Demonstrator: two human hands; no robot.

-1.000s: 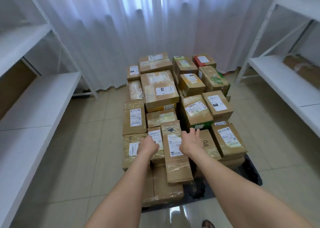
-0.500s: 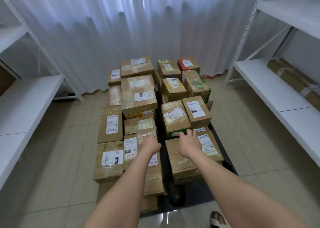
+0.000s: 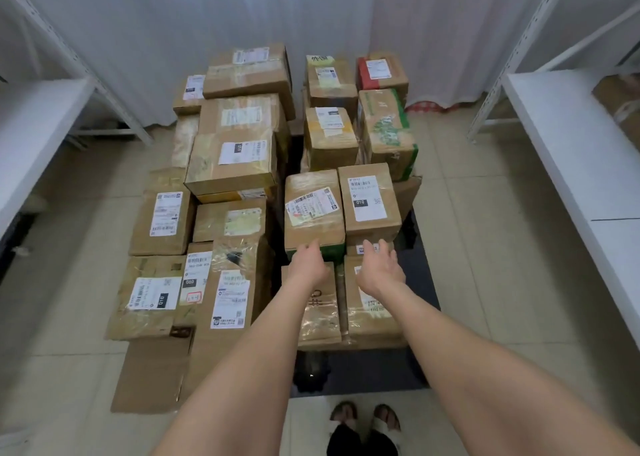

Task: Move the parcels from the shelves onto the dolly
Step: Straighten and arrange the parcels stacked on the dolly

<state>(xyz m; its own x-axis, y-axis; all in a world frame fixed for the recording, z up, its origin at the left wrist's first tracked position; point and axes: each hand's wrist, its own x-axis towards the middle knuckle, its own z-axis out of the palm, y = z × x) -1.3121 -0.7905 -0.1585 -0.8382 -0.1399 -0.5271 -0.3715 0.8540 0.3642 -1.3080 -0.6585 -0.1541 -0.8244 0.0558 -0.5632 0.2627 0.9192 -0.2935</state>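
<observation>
Several taped cardboard parcels are stacked on a dark dolly (image 3: pixel 420 358) on the floor ahead of me. My left hand (image 3: pixel 308 261) hovers with loose fingers at the near edge of a brown parcel with a slanted label (image 3: pixel 313 210). My right hand (image 3: pixel 379 265) is spread, palm inward, just in front of the parcel marked 010 (image 3: pixel 369 199). Both hands are empty and hang above two low parcels (image 3: pixel 320 313) at the dolly's near end. One long brown parcel (image 3: pixel 620 102) lies on the right shelf.
White metal shelving stands on the left (image 3: pixel 38 123) and on the right (image 3: pixel 568 137). A white curtain (image 3: pixel 322 12) hangs behind the stack. My feet (image 3: pixel 363 421) are on the tiled floor just short of the dolly. Flat cardboard (image 3: pixel 152 376) lies at the stack's near left.
My view has swung right and closer. Both hands have shifted from the left-hand parcels across to the right-hand row, and they hold nothing throughout.
</observation>
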